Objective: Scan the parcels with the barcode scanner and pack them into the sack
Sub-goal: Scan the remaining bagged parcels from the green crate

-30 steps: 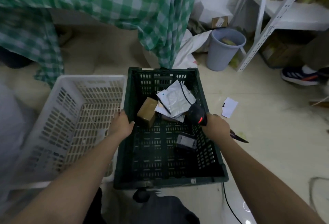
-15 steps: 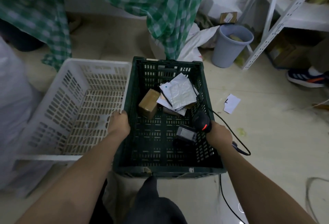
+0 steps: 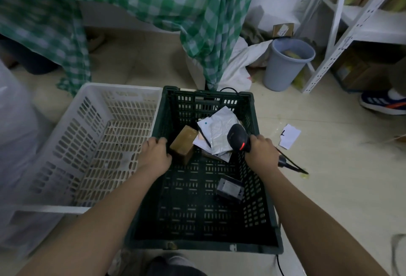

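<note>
While left hand (image 3: 154, 155) fingers curl over green crate (image 3: 263, 188) rim, right hand (image 3: 260, 155) fingers grip scanner (image 3: 238, 137).

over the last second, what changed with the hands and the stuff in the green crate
The right hand, gripping the scanner, dipped toward the dark box, then came back up beside the white mailers. The left hand kept its hold on the green crate rim. The brown box and mailers stayed put.

Pale floor (image 3: 329, 188), white shelving (image 3: 336, 23)
</note>
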A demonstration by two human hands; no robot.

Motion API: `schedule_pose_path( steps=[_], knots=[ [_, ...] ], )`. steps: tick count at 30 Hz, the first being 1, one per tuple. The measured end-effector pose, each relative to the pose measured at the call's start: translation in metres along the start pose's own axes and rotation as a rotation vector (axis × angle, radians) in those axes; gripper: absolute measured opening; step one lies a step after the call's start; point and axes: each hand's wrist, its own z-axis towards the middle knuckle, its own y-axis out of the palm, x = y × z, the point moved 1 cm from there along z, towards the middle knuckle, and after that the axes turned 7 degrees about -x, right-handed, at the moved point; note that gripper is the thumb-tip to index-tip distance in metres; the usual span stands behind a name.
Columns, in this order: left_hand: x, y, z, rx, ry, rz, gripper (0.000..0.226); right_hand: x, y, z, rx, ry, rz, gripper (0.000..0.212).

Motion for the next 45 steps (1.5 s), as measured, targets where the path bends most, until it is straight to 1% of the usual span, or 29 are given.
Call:
schedule_pose_path(
  steps=[6,8,10,14,17,21,24,27,30,32,35,37,38,39,42,43,45],
  knots=[
    [0.038,-0.006,0.04,0.02,0.159,-0.077,0.042,0.009,-0.008,0.065,0.055,0.024,0.006,0.024],
    [0.048,-0.006,0.051,0.022,0.19,-0.112,0.04,0.016,-0.01,0.08,0.087,0.021,-0.039,0.023],
    [0.056,-0.004,0.059,0.017,0.215,-0.134,0.037,0.025,-0.015,0.09,0.16,0.004,-0.112,0.02],
    [0.069,0.0,0.067,0.001,0.25,-0.147,0.035,0.051,-0.038,0.099,0.29,-0.016,-0.266,0.019],
    [0.083,-0.002,0.063,-0.001,0.26,-0.148,0.037,0.061,-0.064,0.099,0.371,-0.049,-0.296,0.015],
    [0.102,-0.009,0.051,-0.014,0.303,-0.154,0.039,0.062,-0.095,0.093,0.474,-0.126,-0.354,0.031],
    [0.112,-0.02,0.042,-0.011,0.318,-0.157,0.038,0.06,-0.118,0.085,0.503,-0.154,-0.377,0.027],
    [0.124,-0.033,0.031,-0.003,0.343,-0.167,0.036,0.066,-0.136,0.073,0.523,-0.13,-0.411,0.02],
    [0.137,-0.046,0.018,0.008,0.38,-0.172,0.034,0.083,-0.155,0.053,0.505,-0.074,-0.452,0.025],
    [0.147,-0.054,0.009,0.006,0.407,-0.165,0.035,0.103,-0.17,0.035,0.484,0.0,-0.499,0.028],
    [0.165,-0.064,-0.009,0.0,0.449,-0.166,0.033,0.131,-0.19,0.003,0.567,0.101,-0.488,0.038],
    [0.177,-0.066,-0.023,-0.008,0.474,-0.185,0.033,0.137,-0.199,-0.018,0.542,0.147,-0.485,0.03],
    [0.183,-0.066,-0.03,-0.015,0.489,-0.196,0.033,0.136,-0.198,-0.024,0.486,0.147,-0.439,0.022],
    [0.187,-0.065,-0.036,-0.03,0.506,-0.205,0.033,0.135,-0.193,-0.029,0.404,0.151,-0.333,0.015],
    [0.19,-0.058,-0.052,-0.11,0.537,-0.233,0.033,0.122,-0.159,-0.051,0.113,0.171,0.103,0.011],
    [0.188,-0.054,-0.055,-0.137,0.534,-0.25,0.033,0.117,-0.142,-0.059,0.056,0.17,0.283,0.013],
    [0.179,-0.047,-0.058,-0.183,0.509,-0.283,0.034,0.107,-0.107,-0.071,-0.007,0.176,0.681,0.024]
  ],
)
